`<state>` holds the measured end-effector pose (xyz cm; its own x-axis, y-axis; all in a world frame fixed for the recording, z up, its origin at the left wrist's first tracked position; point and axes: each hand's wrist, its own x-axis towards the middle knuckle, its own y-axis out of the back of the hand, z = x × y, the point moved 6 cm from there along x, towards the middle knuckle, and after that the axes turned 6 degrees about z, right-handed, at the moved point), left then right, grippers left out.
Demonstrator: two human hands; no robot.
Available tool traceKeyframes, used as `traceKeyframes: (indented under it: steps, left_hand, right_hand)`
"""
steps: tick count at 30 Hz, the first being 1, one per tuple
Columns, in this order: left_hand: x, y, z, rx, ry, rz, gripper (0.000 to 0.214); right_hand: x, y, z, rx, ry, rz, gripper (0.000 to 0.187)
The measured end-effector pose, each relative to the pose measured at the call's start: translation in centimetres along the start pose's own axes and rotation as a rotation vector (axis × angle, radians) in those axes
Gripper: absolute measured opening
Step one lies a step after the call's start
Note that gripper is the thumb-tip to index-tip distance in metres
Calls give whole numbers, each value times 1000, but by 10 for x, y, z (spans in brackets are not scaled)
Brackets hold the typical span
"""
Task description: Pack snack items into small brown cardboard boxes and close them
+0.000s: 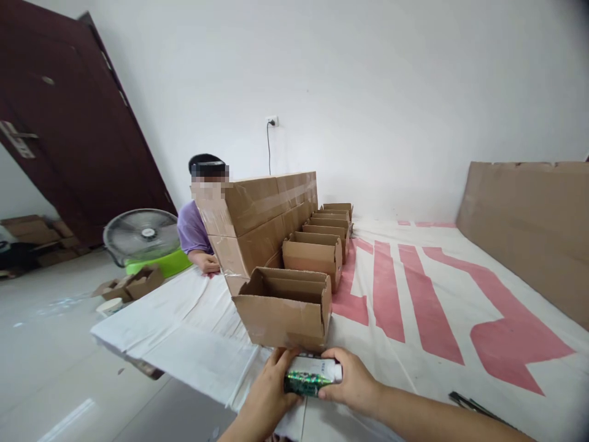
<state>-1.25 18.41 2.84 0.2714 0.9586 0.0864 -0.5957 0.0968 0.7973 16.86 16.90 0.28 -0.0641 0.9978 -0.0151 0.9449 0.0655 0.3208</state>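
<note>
A small drink carton [309,376] with a white top, a shiny green patterned side and a white cap lies on its side low over the near edge of the table. My left hand [270,388] is closed around its left end. From the right, my right hand [353,382] grips the cap end, thumb and fingers on either side of it. Just beyond the carton stands an open cardboard box [284,318], its inside mostly hidden from this angle. Behind it, more open boxes [313,255] run in a row toward the wall.
Stacked taped cartons [257,236] form a wall left of the row. A person in a purple sleeve [193,228] sits behind them. The table's white cloth [432,294] has red print. A dark tool [469,402] lies at right. A floor fan [145,234] stands left; a cardboard sheet [524,233] rises right.
</note>
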Motion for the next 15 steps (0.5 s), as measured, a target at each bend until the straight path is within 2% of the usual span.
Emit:
traceKeyframes:
  steps: [2,4,6,8,11,15]
  left_hand:
    - [1,12,-7,20,11,36,68]
    - [2,25,-17,31,32,119,64]
    - [4,34,-31,29,75,188,62]
    - [7,36,-43,10,119,197,63]
    - [14,33,-53,-29,126,151,64]
    - [21,34,-51,-67,86,98,62]
  right_hand:
    - [3,5,-4,29,63,-80,66]
    - [15,24,-8,31,131,-70,57]
    - [37,54,-7,19,163,57,51]
    - [64,85,-2,8,140,210,53]
    - [111,115,8,-14,81,333,69]
    - [169,127,15,-13,89,356,107]
